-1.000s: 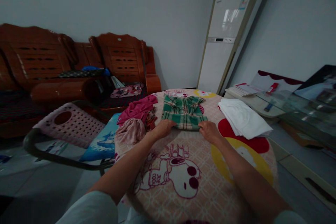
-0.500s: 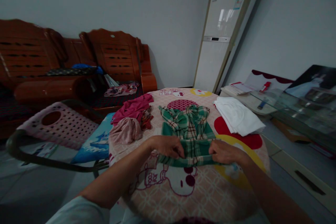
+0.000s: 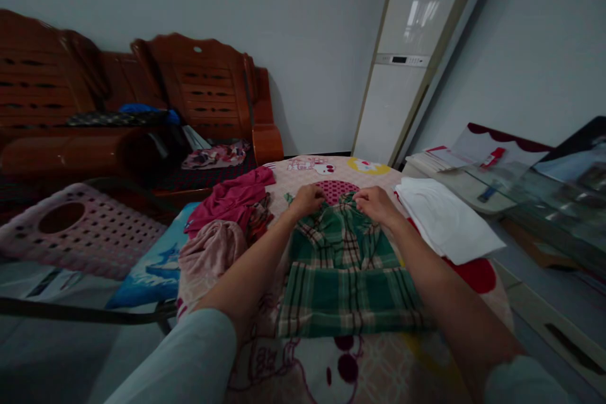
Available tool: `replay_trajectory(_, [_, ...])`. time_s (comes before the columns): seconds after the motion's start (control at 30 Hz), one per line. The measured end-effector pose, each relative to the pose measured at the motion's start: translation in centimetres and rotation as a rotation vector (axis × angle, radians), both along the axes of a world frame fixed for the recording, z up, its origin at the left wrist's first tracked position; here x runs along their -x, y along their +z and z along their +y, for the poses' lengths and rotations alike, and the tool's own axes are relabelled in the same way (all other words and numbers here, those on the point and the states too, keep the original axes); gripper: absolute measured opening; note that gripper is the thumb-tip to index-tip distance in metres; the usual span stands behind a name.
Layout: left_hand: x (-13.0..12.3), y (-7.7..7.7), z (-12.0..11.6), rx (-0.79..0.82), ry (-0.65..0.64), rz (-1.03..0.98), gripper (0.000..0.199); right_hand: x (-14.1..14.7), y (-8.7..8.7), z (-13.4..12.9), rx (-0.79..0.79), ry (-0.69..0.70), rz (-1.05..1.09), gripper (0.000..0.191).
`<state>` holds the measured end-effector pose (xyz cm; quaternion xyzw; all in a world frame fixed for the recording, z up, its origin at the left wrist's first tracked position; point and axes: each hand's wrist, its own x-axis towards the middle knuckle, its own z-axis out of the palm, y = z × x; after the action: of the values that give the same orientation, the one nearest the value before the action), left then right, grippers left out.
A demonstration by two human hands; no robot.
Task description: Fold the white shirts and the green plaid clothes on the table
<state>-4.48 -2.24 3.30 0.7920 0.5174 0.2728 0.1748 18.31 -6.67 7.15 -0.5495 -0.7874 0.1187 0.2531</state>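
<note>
A green plaid shirt [image 3: 350, 300] lies on the round table's patterned cloth [image 3: 379, 369], its near part folded over into a flat band. The far part is rumpled, with the collar end pointing away from me. My left hand [image 3: 308, 199] is closed at the far left of the shirt, fingers pinching the fabric. At the far right, my right hand [image 3: 377, 203] is closed on the cloth in the same way. Both forearms reach over the shirt's sides and hide parts of its edges.
Left on the table lie a magenta garment [image 3: 231, 199] and a dusty-pink cloth [image 3: 213, 246]. A folded white garment [image 3: 440, 218] is at the right. Beside the table stand a pink woven chair [image 3: 85, 227] with a blue cushion [image 3: 156, 265], and a glass shelf [image 3: 534, 202].
Both my hands have let go of the shirt's near folded edge and moved away from me to its far end. The near fold now lies flat. The view has shifted slightly.
</note>
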Motion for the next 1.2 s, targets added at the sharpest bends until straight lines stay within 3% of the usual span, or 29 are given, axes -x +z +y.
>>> replay_trajectory(0.1, [0.2, -1.3, 0.8, -0.006, 0.035, 0.029, 0.021, 0.7, -1.0, 4.1, -0.126, -0.151, 0.001, 0.026])
replay_trajectory(0.23, [1.8, -2.8, 1.5, 0.02, 0.029, 0.009, 0.023, -0.3, -4.6, 6.3, -0.202, -0.278, 0.12, 0.03])
replay_trajectory(0.37, [3.3, -3.4, 2.2, 0.067, -0.017, -0.043, 0.024, -1.8, -8.5, 6.5, -0.22, -0.255, 0.165, 0.034])
replay_trajectory(0.47, [3.8, -3.1, 2.7, 0.103, -0.033, -0.039, 0.025, -2.3, -9.8, 7.1, -0.242, -0.195, 0.125, 0.038])
replay_trajectory(0.73, [3.1, -2.3, 2.7, 0.062, -0.048, 0.205, 0.019, -1.5, -11.5, 8.6, -0.189, -0.164, -0.059, 0.041])
replay_trajectory(0.87, [2.2, -2.3, 2.6, 0.002, -0.089, 0.171, 0.015, -1.3, -11.9, 8.4, -0.195, -0.204, -0.077, 0.042])
replay_trajectory(1.07, [2.8, -2.4, 2.9, 0.015, -0.056, 0.16, 0.019, -1.8, -11.0, 8.1, -0.177, -0.208, 0.038, 0.022])
replay_trajectory(1.2, [3.7, -2.4, 3.3, 0.072, -0.123, 0.057, 0.023, -1.9, -10.1, 7.6, -0.215, -0.22, 0.134, 0.02])
